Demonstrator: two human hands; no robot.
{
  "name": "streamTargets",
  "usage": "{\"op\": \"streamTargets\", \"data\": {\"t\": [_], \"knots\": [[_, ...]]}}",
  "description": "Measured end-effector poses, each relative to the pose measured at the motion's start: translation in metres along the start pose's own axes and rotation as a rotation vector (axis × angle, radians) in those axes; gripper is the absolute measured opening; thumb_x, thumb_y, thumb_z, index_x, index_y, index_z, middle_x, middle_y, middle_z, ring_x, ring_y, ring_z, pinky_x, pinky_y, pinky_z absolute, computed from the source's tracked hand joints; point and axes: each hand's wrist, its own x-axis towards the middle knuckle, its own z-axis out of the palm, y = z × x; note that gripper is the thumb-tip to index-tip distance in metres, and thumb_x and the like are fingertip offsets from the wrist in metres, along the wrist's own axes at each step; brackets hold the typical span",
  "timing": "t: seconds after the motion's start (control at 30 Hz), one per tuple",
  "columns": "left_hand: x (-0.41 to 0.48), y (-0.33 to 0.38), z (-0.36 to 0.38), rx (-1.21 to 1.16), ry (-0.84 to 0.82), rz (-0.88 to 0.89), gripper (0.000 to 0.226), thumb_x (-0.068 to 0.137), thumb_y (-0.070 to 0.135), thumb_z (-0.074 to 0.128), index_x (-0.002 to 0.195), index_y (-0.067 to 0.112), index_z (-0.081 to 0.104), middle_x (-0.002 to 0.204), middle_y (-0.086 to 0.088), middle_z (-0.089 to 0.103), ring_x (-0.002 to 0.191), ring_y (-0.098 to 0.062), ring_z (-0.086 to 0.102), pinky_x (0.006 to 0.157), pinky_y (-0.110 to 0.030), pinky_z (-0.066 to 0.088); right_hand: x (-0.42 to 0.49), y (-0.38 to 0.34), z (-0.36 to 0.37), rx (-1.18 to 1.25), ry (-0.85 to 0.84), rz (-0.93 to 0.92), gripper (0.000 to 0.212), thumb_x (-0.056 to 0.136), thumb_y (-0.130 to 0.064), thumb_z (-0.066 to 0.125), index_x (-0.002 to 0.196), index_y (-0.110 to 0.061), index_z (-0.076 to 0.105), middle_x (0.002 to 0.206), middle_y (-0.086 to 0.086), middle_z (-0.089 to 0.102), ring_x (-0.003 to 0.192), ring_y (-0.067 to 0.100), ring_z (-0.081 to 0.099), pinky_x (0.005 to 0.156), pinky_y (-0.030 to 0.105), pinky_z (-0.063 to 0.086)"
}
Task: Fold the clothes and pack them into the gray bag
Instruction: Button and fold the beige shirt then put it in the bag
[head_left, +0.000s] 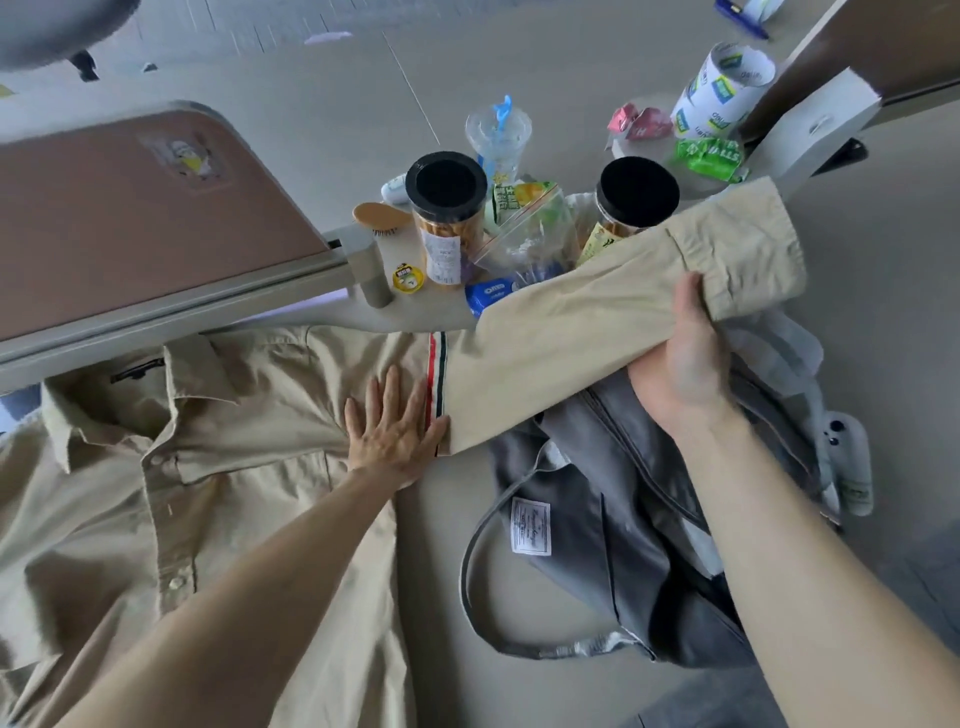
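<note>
Beige shirt (156, 467) lies spread across the lower left, collar up. The left hand (392, 431) presses flat, fingers splayed, at its shoulder; the right hand (680, 358) grips the sleeve (597, 332) mid-frame, lifted over the gray bag (597, 519) at lower right.

Bedroom (bed footboard (156, 218), snacks (519, 218))

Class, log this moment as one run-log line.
left hand: flat on shirt | right hand: gripping sleeve | gray bag: open
</note>
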Motion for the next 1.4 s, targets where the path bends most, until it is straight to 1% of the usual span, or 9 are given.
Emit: {"op": "streamTargets", "data": {"t": [0.2,0.27,0.5,0.6,0.83,0.97,1.1,1.23,1.4], "knots": [[-0.032,-0.033,-0.047,-0.767,0.031,0.17,0.055,0.094,0.056,0.056,0.143,0.031,0.05,0.153,-0.001,0.043,0.134,-0.013,0.046,0.109,-0.025,0.035,-0.046,0.003,0.097,-0.057,-0.137,-0.072,0.07,0.095,-0.054,0.05,0.145,-0.006,0.044,0.145,0.012,0.052,0.135,0.024,0.049,0.115,0.047,0.036],[-0.052,-0.064,-0.059,-1.007,0.082,0.06,0.056,0.079,0.074,0.056,0.126,0.043,0.061,0.134,0.003,0.062,0.119,-0.013,0.06,0.105,-0.037,0.047,-0.066,0.009,0.134,-0.263,-0.153,-0.115,0.078,0.087,-0.069,0.052,0.142,-0.013,0.05,0.146,0.004,0.052,0.136,0.017,0.048,0.113,0.034,0.037],[-0.101,-0.198,-0.096,-1.45,0.139,-0.236,0.051,0.095,0.062,0.046,0.114,0.021,0.071,0.116,0.002,0.071,0.117,-0.028,0.063,0.095,-0.041,0.048,-0.14,0.071,0.253,-0.706,-0.413,-0.444,0.033,0.102,-0.031,0.05,0.128,-0.015,0.064,0.112,-0.033,0.048,0.111,-0.024,0.039,0.094,-0.005,0.024],[-0.128,-0.238,-0.118,-1.719,-0.092,-0.287,0.082,0.087,0.078,0.031,0.126,0.015,0.065,0.121,-0.012,0.07,0.114,-0.035,0.065,0.097,-0.049,0.05,-0.165,0.137,0.292,-0.765,-0.566,-0.565,0.025,0.1,-0.011,0.053,0.1,0.009,0.067,0.094,-0.002,0.058,0.092,-0.003,0.053,0.092,0.016,0.039],[-0.174,-0.31,-0.123,-2.066,-0.187,-0.059,0.098,0.081,0.087,0.026,0.131,0.01,0.061,0.129,-0.023,0.06,0.113,-0.042,0.061,0.095,-0.063,0.046,-0.203,0.288,0.319,-1.358,-0.832,-0.506,0.063,0.095,-0.05,0.028,0.153,-0.023,0.032,0.156,0.01,0.036,0.143,0.033,0.035,0.114,0.055,0.031],[-0.184,-0.354,-0.112,-2.003,-0.126,-0.209,0.09,0.08,0.079,0.049,0.135,0.008,0.053,0.127,-0.022,0.063,0.115,-0.039,0.062,0.099,-0.059,0.046,-0.217,0.33,0.317,-1.531,-0.892,-0.455,0.07,0.087,-0.048,0.056,0.149,-0.021,0.041,0.156,0.014,0.035,0.141,0.034,0.036,0.113,0.056,0.03],[-0.178,-0.377,-0.093,-1.434,0.067,-0.37,0.04,0.08,-0.006,0.072,0.112,0.017,0.064,0.094,-0.015,0.062,0.081,-0.024,0.066,0.07,-0.036,0.055,-0.221,0.326,0.298,-1.455,-1.035,-0.315,0.076,0.083,-0.034,0.066,0.152,-0.024,0.035,0.163,0.008,0.021,0.148,0.026,0.021,0.12,0.044,0.023],[-0.166,-0.384,-0.088,-0.849,0.354,-0.433,0.046,0.073,-0.018,0.059,0.097,0.021,0.066,0.09,0.007,0.063,0.1,-0.023,0.063,0.078,-0.019,0.044,-0.211,0.303,0.245,-1.309,-0.622,-0.455,0.036,0.079,-0.023,0.052,0.109,-0.012,0.07,0.116,0.004,0.067,0.107,0.023,0.063,0.092,0.038,0.052],[-0.159,-0.368,-0.094,-0.542,0.461,-0.484,0.052,0.074,-0.004,0.058,0.124,0.01,0.058,0.116,-0.015,0.058,0.111,-0.034,0.053,0.09,-0.035,0.04,-0.17,0.283,0.171,-1.495,-0.275,-0.343,0.022,0.073,-0.014,0.053,0.089,-0.01,0.068,0.09,0.009,0.066,0.086,0.034,0.065,0.077,0.038,0.051]]}}
